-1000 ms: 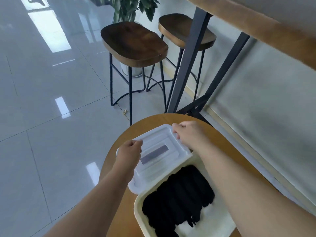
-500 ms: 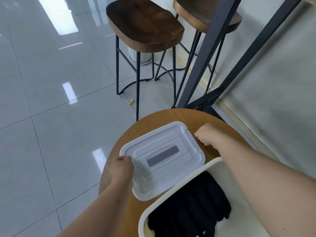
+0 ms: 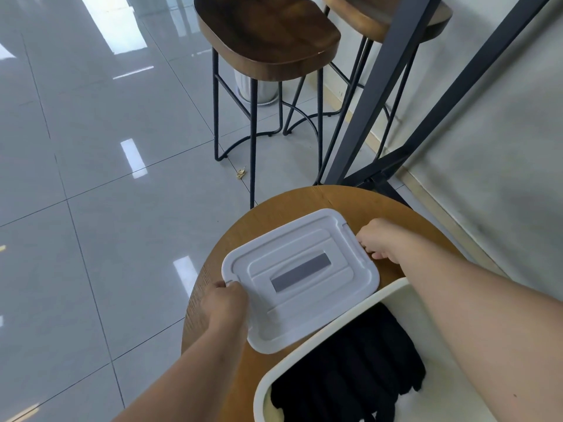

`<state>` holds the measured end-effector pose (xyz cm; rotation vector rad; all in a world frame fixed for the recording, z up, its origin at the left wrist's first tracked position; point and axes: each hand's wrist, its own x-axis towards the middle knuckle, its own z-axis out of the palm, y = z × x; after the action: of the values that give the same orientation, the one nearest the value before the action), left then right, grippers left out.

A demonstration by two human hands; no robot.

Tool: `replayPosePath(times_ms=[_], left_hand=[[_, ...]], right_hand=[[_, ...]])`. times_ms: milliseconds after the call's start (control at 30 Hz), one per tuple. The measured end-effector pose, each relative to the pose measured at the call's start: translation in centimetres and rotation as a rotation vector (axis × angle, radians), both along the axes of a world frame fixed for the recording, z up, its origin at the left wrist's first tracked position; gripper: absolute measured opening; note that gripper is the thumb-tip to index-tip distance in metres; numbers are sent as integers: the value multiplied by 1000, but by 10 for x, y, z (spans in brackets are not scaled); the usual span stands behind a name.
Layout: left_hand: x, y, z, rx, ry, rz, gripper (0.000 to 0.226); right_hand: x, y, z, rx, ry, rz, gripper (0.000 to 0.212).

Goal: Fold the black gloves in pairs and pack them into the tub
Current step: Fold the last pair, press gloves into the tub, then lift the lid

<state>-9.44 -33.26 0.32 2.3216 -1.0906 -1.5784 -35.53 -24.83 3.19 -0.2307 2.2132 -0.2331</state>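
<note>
Fingers of the left hand (image 3: pixel 224 304) curled over the near-left edge of the white lid (image 3: pixel 300 277), gripping it. Right hand (image 3: pixel 380 239) fingers bent, pinching the lid's far-right edge. Lid lies flat on the round wooden table (image 3: pixel 274 220), touching the cream tub (image 3: pixel 307 359). Black gloves (image 3: pixel 350 367) packed inside the tub. Two stools (image 3: pixel 268 35) on the tiled floor beyond.
</note>
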Motion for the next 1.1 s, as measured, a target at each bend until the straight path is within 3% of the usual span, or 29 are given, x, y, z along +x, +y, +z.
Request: replayPosePath(times_ms=[200, 433, 1100], left_hand=[[-3, -6, 0, 10, -24, -11, 33], [-4, -6, 6, 17, -8, -18, 29], [13, -21, 5, -34, 84, -16, 18]], right_hand=[[-4, 2, 6, -110, -131, -139, 22], [-1, -1, 4, -111, -112, -192, 28], [8, 7, 12, -216, -230, -229, 21]])
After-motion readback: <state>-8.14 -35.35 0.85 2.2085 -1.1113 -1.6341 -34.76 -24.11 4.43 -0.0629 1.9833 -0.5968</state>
